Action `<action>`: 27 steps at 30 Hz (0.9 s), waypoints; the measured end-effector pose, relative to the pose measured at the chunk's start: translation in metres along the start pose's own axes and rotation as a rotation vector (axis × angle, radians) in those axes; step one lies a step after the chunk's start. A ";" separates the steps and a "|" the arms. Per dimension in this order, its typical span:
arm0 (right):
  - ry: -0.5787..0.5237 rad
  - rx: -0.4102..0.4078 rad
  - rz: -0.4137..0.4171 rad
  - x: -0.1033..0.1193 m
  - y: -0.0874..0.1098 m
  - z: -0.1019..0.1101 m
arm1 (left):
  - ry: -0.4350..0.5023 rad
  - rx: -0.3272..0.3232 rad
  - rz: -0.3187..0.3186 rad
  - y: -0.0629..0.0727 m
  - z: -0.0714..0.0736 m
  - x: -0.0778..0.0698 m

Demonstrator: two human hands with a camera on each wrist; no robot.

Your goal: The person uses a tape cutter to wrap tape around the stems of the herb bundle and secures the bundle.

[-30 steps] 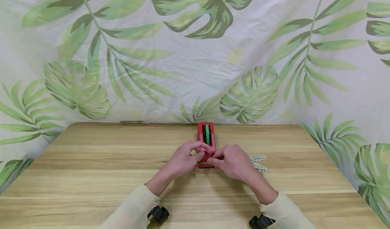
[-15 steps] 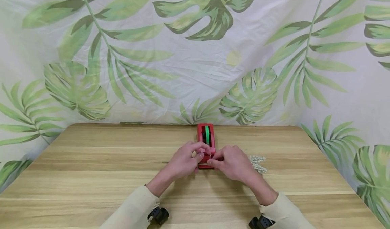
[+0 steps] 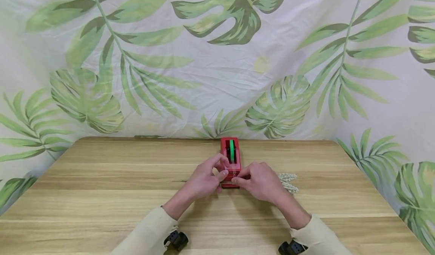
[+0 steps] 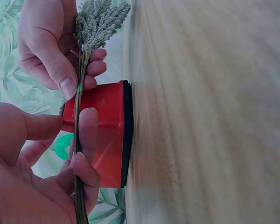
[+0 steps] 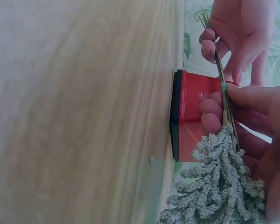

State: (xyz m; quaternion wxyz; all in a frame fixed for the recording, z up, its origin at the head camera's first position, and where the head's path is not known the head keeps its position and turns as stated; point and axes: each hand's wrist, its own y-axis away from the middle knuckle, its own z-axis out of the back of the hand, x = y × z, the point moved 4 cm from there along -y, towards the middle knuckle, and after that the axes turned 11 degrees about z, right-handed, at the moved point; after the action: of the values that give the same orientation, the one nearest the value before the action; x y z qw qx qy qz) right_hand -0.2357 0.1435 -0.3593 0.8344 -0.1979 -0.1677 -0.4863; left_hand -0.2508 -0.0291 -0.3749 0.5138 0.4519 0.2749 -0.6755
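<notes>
A bundle of dried sprigs [image 5: 224, 175] with grey-green beaded heads lies across both hands, its thin stems pointing left. My right hand [image 3: 259, 179] pinches the stems just below the heads, where a bit of green tape [image 5: 224, 87] wraps them. Fingers of my left hand [image 3: 205, 175] curl round the lower stems, while its thumb and index finger stand apart from them in the left wrist view. Right behind the hands is a red tape dispenser [image 4: 105, 112] with a black base. A green tape roll [image 3: 232, 151] sits in its top; the hands partly hide its front.
The dispenser stands on a wooden table [image 3: 119, 194] near its back edge. A leaf-patterned cloth [image 3: 217, 77] hangs behind the table and round its sides. One tiny pale bead [image 5: 152, 160] lies on the tabletop in the right wrist view.
My left index finger has drawn back a little to the left, away from the right fingertips. The right hand and the sprigs have hardly moved.
</notes>
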 end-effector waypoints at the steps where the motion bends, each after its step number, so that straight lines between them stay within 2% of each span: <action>1: -0.003 0.000 -0.002 0.000 0.001 0.000 | 0.002 -0.005 0.012 0.000 0.000 0.000; 8: -0.008 0.005 -0.009 0.000 0.001 0.001 | -0.011 -0.027 0.075 0.001 -0.001 0.001; 12: -0.011 0.006 -0.006 0.001 0.000 0.002 | -0.015 -0.043 0.089 0.002 0.000 0.001; 18: -0.043 0.018 0.002 0.001 0.001 0.002 | -0.009 -0.038 0.089 0.002 0.000 0.001; 27: -0.070 0.025 -0.006 0.000 0.002 0.003 | -0.018 -0.035 0.047 0.002 0.000 0.000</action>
State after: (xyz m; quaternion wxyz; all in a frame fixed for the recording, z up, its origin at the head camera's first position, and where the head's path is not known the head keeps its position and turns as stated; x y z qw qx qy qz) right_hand -0.2347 0.1456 -0.3574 0.8291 -0.2037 -0.2033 -0.4793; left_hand -0.2488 -0.0294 -0.3750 0.5399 0.4431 0.2710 -0.6624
